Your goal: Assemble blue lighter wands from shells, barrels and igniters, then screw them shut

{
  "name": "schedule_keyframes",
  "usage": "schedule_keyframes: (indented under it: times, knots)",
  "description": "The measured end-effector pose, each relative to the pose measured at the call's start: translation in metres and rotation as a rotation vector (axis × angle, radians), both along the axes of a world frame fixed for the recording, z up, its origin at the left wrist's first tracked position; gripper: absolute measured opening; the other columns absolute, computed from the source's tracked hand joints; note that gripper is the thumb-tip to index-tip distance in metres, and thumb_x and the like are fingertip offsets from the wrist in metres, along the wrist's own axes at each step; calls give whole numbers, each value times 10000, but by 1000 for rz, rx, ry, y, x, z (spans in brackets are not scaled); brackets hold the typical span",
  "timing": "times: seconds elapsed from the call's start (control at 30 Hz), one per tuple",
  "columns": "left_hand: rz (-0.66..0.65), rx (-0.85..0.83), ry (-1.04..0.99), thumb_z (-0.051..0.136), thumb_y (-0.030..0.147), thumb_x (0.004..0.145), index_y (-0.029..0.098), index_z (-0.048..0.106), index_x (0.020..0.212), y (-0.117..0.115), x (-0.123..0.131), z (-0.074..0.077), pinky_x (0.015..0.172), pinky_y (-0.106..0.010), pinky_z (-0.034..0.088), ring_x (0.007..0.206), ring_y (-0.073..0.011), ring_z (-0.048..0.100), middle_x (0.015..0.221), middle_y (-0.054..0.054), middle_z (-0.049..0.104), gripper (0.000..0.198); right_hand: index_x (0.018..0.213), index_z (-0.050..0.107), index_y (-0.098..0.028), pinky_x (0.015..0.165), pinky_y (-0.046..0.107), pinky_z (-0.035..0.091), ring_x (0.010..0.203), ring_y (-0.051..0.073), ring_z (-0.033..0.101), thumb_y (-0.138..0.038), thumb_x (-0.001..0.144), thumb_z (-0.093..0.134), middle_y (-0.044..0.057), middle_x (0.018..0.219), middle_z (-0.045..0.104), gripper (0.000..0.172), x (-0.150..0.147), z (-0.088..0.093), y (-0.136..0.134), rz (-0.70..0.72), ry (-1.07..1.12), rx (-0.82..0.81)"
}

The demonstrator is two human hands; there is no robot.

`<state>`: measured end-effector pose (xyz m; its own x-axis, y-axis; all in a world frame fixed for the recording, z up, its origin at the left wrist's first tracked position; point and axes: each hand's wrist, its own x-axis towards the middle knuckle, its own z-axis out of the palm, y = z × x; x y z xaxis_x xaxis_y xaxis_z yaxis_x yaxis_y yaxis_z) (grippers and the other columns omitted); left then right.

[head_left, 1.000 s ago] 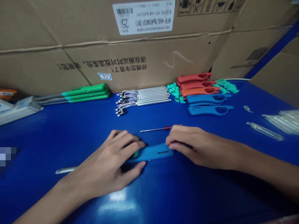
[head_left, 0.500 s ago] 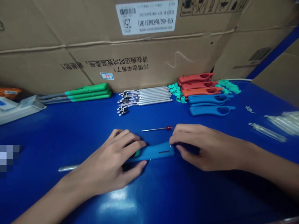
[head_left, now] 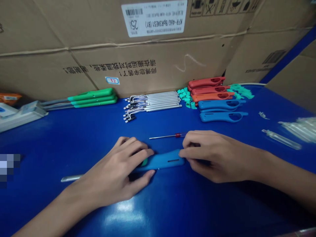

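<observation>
A blue lighter handle (head_left: 163, 160) with a narrow slot lies on the table, its right end toward my right hand. My left hand (head_left: 123, 168) is closed over its left part, thumb at the near edge and fingers on the far side. A bit of green (head_left: 144, 162) shows beneath those fingers, and a silver tube (head_left: 71, 178) sticks out left of my wrist. The fingertips of my right hand (head_left: 212, 156) are pressed together against the handle's right end; whatever they pinch is hidden. Just beyond lies a screwdriver (head_left: 164, 136), its grip partly behind my right hand.
Along the cardboard box (head_left: 148, 52) at the back lie green-handled lighters (head_left: 95, 97), silver tubes with wires (head_left: 163, 101), green caps (head_left: 187, 98), and red and blue casings (head_left: 223, 117). Clear cylinders (head_left: 282, 139) lie at right. A white power strip (head_left: 24, 115) sits at left.
My right fingertips have closed in on the handle's end, and the small shiny bit seen there before is now covered. My left hand and the handle have stayed put.
</observation>
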<state>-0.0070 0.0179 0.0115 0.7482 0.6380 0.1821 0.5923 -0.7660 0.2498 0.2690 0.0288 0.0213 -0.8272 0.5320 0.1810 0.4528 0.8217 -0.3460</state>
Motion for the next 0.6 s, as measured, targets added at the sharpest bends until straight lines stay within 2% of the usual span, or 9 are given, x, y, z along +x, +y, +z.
schedule_keyframes:
  times: [0.3,0.6]
  knots:
    - [-8,7,-8,592,285,883,189,597,1158,1,0,-1,868,-375,416,988,-209,573,1077,-68,638,292,783,668,-145,697,288,406,767,153,534,-114,862,505,59,809,586,184,0,2,-2,11,-13,58]
    - [-6,1,-2,585,294,886,189,602,1150,0,1,-1,862,-375,418,982,-214,576,1071,-72,642,284,817,688,-137,674,298,408,704,150,503,-135,878,495,62,776,586,203,-3,2,-3,-1,-16,83]
